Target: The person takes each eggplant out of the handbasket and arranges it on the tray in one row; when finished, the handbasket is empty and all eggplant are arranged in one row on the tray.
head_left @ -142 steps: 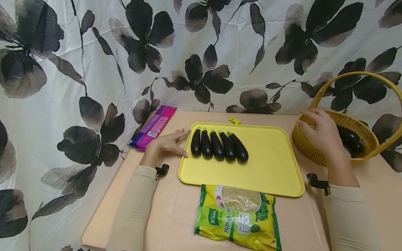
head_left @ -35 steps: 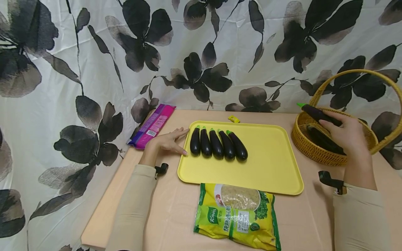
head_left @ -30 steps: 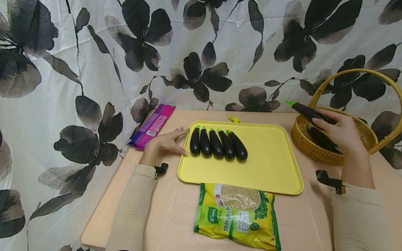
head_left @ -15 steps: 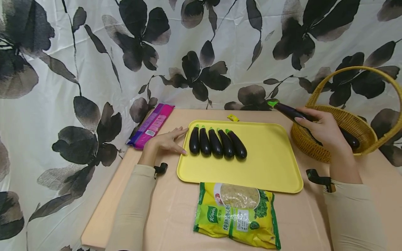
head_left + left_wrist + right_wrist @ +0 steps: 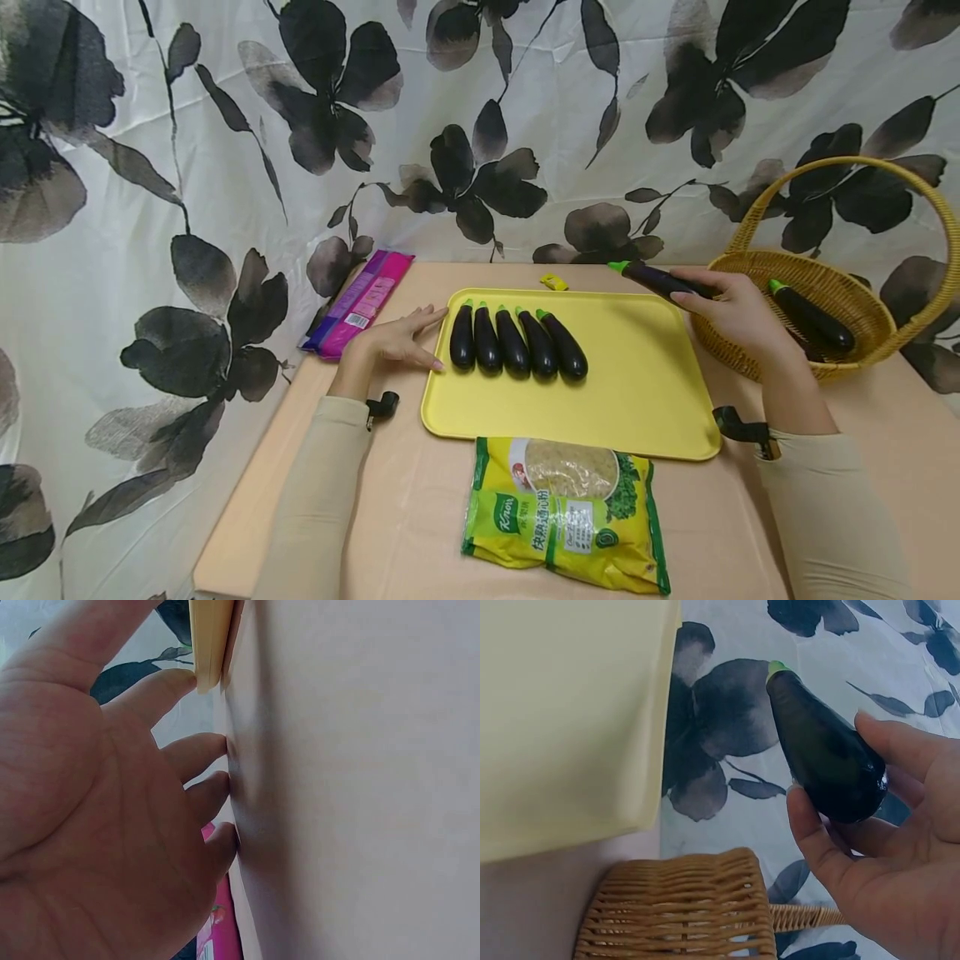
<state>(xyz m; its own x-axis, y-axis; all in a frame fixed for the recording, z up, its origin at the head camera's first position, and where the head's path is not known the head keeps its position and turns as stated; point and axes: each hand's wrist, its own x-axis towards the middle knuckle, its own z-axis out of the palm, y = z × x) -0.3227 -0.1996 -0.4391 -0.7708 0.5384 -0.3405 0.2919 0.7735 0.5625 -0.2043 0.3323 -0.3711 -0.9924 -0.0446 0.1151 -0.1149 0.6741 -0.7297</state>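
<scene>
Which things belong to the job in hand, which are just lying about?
Seemingly in the job:
eggplant in right hand
five eggplants on yellow tray, left hand at its edge
wicker basket, another eggplant inside

Seemingly just lying about:
Knorr bag
pink-purple packet
small yellow packet

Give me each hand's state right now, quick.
Left hand: open, touching the edge of the yellow tray.
Right hand: closed, holding an eggplant by its thick end.

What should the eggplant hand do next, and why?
Maybe the right hand should carry its eggplant left over the yellow tray: it's near the far right corner, and five eggplants lie in a row there with room to their right.
</scene>
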